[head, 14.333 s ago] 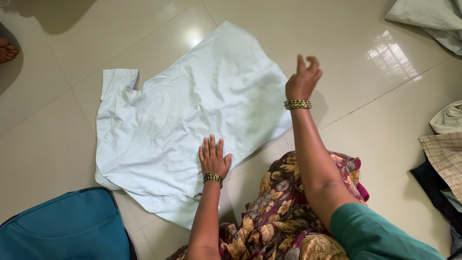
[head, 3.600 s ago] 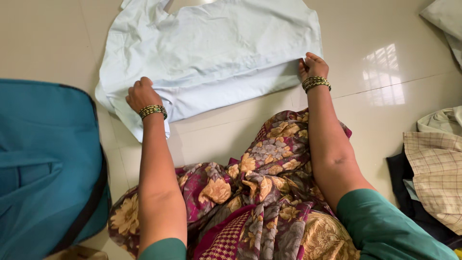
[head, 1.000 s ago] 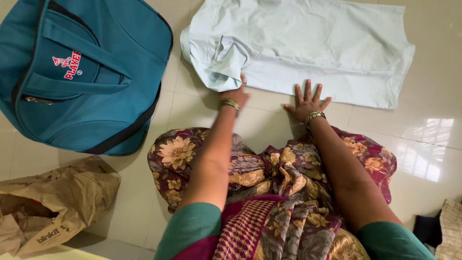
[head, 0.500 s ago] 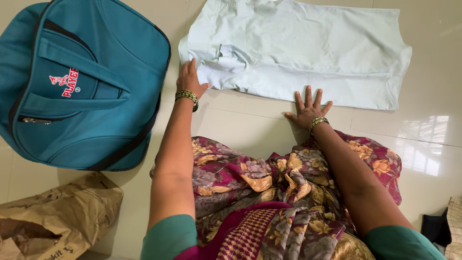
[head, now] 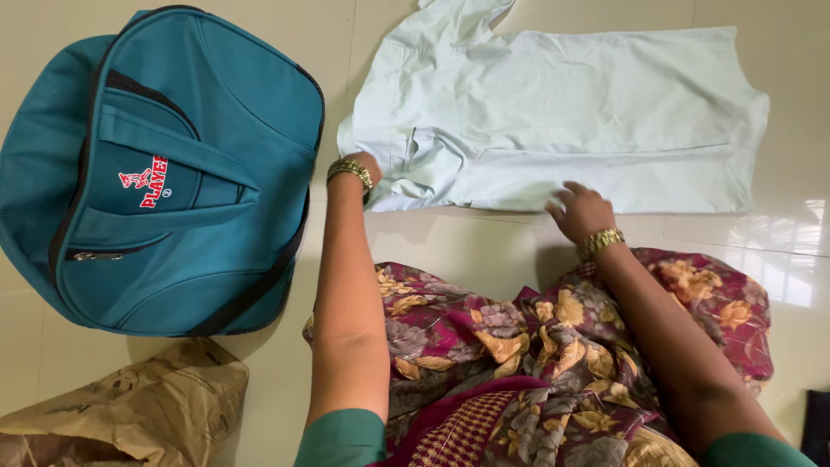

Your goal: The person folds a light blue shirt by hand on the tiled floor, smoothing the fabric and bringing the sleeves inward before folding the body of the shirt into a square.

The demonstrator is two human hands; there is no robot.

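Compared with half a second ago, our left hand (head: 367, 169) has slid under the sleeve corner of the pale blue shirt (head: 562, 112), so that only the wrist and its bangles show. We cannot tell whether those fingers are spread or pinching cloth. Our right hand (head: 581, 210) has lifted from its flat, fanned-out press on the floor and now hovers with loosely curled fingers at the shirt's near folded edge, just touching it.

Going from the left: a crumpled brown paper bag (head: 130, 415) lies at the bottom corner, its mouth out of view, so its contents cannot be seen. Above it sits the teal duffel bag (head: 173, 173), zipped shut, handles lying flat on top, nothing of its inside showing. Just beside the bag's right edge is our left wrist. Then comes the shirt, spread lengthwise on the glossy tiled floor (head: 484, 246), its near long side folded inward, the collar at the top edge. Our floral sari (head: 536, 346) covers our lap below. Farthest right, the shirt's hem reaches the bright window reflection on the tiles.
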